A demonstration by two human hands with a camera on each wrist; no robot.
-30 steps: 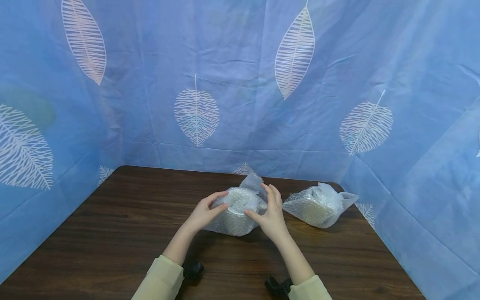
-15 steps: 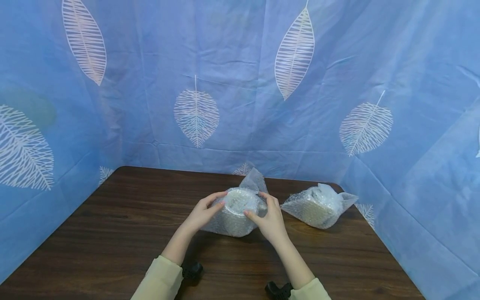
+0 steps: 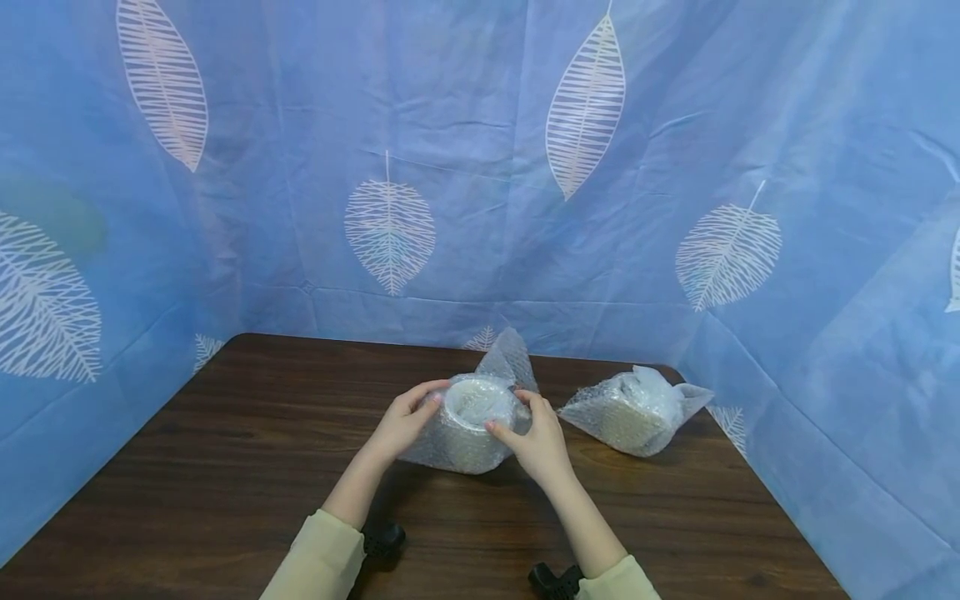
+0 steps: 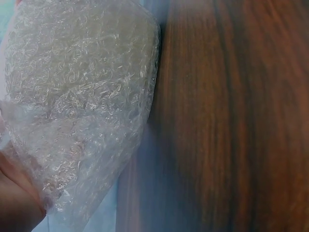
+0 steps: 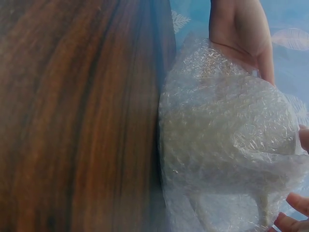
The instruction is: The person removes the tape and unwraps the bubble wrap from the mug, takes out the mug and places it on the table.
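Observation:
A bubble-wrapped package (image 3: 468,450) with a round, ring-like top rim stands near the middle of the table; what is inside is veiled, though it looks pale. My left hand (image 3: 397,423) grips its left side, thumb and fingers at the rim. On the other side my right hand (image 3: 542,437) holds it with the thumb at the front of the rim and the fingers behind. A loose flap of bubble wrap (image 3: 510,358) sticks up at the back. In the right wrist view, a handle-like outline (image 5: 263,208) shows through the wrap.
A second bubble-wrapped package (image 3: 633,417) lies to the right, its wrap ends poking out sideways. The dark wood table (image 3: 225,467) is backed by a blue curtain (image 3: 465,167) with white leaf prints. A black wrist camera (image 3: 386,542) hangs below each forearm.
The right fingers have come down from above onto the rim, and the left thumb has slid outward along it. The back flap of wrap now stands higher. The second package stays put.

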